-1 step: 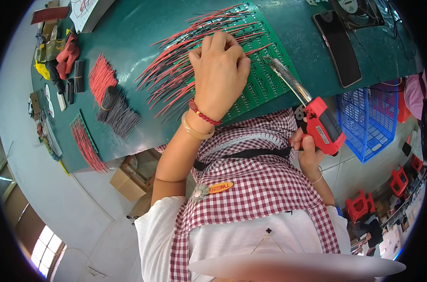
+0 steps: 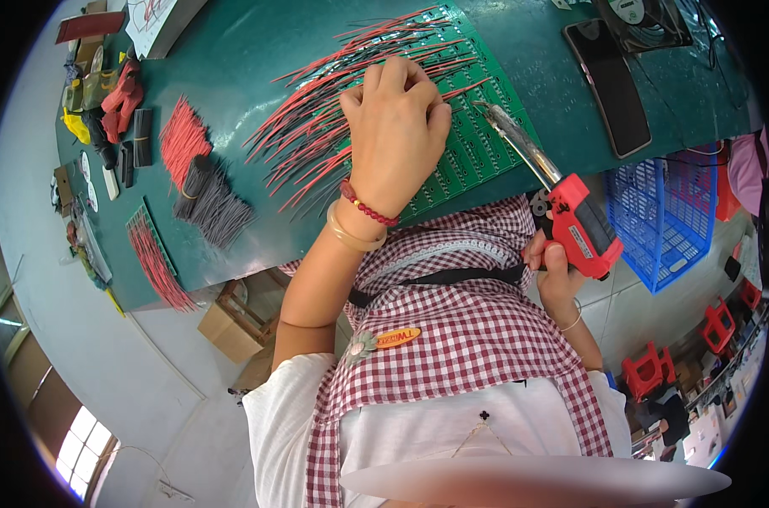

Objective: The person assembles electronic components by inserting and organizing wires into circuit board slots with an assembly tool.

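My left hand (image 2: 397,127) is closed in a pinch over a green circuit board (image 2: 465,161), back of the hand up. A thin red wire (image 2: 467,90) comes out at its fingertips, which are partly hidden. Many red and black wires (image 2: 312,110) stick out from the board toward the left, several passing under the hand. My right hand (image 2: 556,262) grips the handle of a red and black soldering gun (image 2: 583,227). Its metal tip points up and left, close to the board's surface and just right of the left hand's fingers.
Left on the green table (image 2: 232,76) lie a red wire bundle (image 2: 184,144), a dark grey wire bundle (image 2: 215,203) and a small wired board (image 2: 156,258). A black phone (image 2: 606,89) lies at right. Beyond the edge stands a blue plastic basket (image 2: 655,220).
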`<state>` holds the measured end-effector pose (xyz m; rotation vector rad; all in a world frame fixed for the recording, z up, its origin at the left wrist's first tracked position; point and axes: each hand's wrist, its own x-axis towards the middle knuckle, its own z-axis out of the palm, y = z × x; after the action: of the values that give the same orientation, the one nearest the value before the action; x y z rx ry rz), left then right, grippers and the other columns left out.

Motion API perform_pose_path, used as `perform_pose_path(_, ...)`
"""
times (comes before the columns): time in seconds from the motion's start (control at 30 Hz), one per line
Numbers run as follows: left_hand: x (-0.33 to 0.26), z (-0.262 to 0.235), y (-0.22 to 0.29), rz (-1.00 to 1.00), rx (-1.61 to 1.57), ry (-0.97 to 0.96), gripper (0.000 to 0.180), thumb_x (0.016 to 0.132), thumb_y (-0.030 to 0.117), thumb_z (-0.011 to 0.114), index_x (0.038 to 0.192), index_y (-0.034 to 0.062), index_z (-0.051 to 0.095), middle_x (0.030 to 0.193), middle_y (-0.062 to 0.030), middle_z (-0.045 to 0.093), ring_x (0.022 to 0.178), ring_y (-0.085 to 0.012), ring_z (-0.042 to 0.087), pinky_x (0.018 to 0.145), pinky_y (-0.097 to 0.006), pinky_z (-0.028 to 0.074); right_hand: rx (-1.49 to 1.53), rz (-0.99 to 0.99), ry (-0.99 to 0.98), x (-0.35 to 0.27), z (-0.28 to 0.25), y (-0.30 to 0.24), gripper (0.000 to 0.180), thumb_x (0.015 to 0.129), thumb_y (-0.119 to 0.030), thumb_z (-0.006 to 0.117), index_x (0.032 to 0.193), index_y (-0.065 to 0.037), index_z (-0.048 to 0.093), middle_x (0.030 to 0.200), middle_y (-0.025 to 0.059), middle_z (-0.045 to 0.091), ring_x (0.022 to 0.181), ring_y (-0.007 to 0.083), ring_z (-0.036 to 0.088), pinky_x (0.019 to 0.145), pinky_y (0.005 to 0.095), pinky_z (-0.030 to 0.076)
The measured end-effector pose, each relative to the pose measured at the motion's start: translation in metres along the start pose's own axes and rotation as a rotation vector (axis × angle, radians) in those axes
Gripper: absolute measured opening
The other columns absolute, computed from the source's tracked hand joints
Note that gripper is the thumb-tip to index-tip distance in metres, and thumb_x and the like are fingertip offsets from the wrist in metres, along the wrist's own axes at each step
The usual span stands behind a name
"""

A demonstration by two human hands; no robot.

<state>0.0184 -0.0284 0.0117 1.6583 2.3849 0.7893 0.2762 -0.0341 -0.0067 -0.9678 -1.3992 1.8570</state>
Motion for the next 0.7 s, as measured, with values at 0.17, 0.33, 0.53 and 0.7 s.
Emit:
perform_pose_path(0.17, -0.0004, -0.0002, 0.0011, -0.011, -0.003, -0.006, 0.008, 0.072, 0.013, 0.063, 0.071, 0.0047, 0.062, 0.089, -0.0042, 0.051, 0.088, -0.0221, 0.047, 0.074, -0.039, 0.032, 0.004, 0.023, 0.005, -0.0010, -0.0009, 0.0002, 0.038, 0.092, -0.021, 0.049, 0.120, 0.002, 0.041, 0.070, 0.0064, 0.050, 0.054, 0.0106, 0.043, 0.052, 0.0262, 0.040)
perform_pose_path(0.33, -0.0016, -0.0006, 0.0002, -0.023, -0.004, -0.016, 0.009, 0.072, 0.014, 0.063, 0.072, 0.0047, 0.062, 0.090, -0.0042, 0.052, 0.088, -0.0220, 0.047, 0.074, -0.039, 0.032, -0.057, 0.055, 0.028, -0.0018, 0.0021, -0.0009, 0.034, 0.091, -0.023, 0.050, 0.114, 0.002, 0.043, 0.069, 0.0071, 0.051, 0.054, 0.0108, 0.045, 0.051, 0.0258, 0.041)
perform_pose_path(0.53, -0.0019, -0.0002, 0.0006, -0.015, -0.004, -0.007, 0.009, 0.073, 0.014, 0.063, 0.073, 0.0051, 0.062, 0.091, -0.0041, 0.052, 0.088, -0.0222, 0.047, 0.073, -0.038, 0.031, -0.020, 0.033, 0.014, -0.0004, 0.0014, -0.0015, 0.036, 0.091, -0.023, 0.050, 0.116, 0.002, 0.041, 0.069, 0.0069, 0.050, 0.053, 0.0111, 0.044, 0.051, 0.0262, 0.040)
perform_pose_path(0.7, -0.0020, -0.0008, 0.0006, -0.016, -0.004, -0.012, 0.008, 0.073, 0.014, 0.064, 0.073, 0.0053, 0.062, 0.090, -0.0043, 0.052, 0.088, -0.0224, 0.047, 0.073, -0.038, 0.032, -0.017, 0.016, 0.009, -0.0014, -0.0011, -0.0002, 0.039, 0.092, -0.022, 0.049, 0.121, 0.002, 0.039, 0.070, 0.0073, 0.050, 0.054, 0.0111, 0.043, 0.053, 0.0265, 0.041)
